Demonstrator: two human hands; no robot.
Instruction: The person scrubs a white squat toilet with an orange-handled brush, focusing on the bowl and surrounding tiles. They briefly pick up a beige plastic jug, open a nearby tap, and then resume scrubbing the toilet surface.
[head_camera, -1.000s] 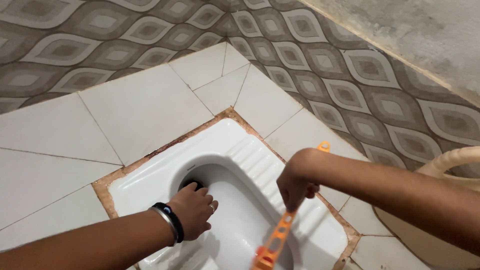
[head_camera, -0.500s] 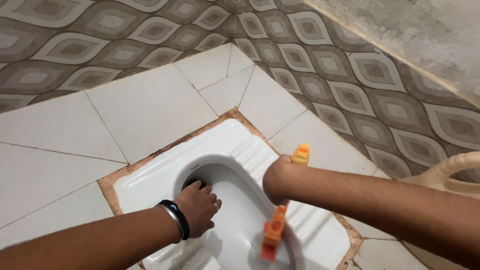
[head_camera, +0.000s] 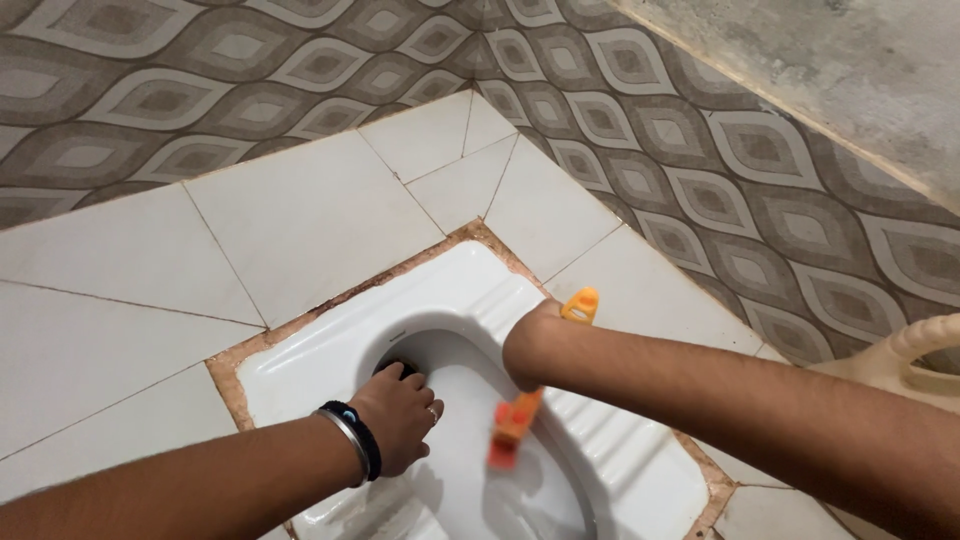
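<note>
I see my right hand (head_camera: 532, 345) clenched round the orange brush (head_camera: 512, 425), its handle end poking up behind the wrist and its blurred head hanging low inside the white squat pan (head_camera: 330, 350). My left hand (head_camera: 400, 415) rests in the bowl with curled fingers (head_camera: 425, 412) on something dark at the drain; whether they grip it I cannot tell. A dark band and a metal bangle (head_camera: 352, 452) circle that wrist. A beige plastic vessel (head_camera: 915, 355) sits at the right edge.
</note>
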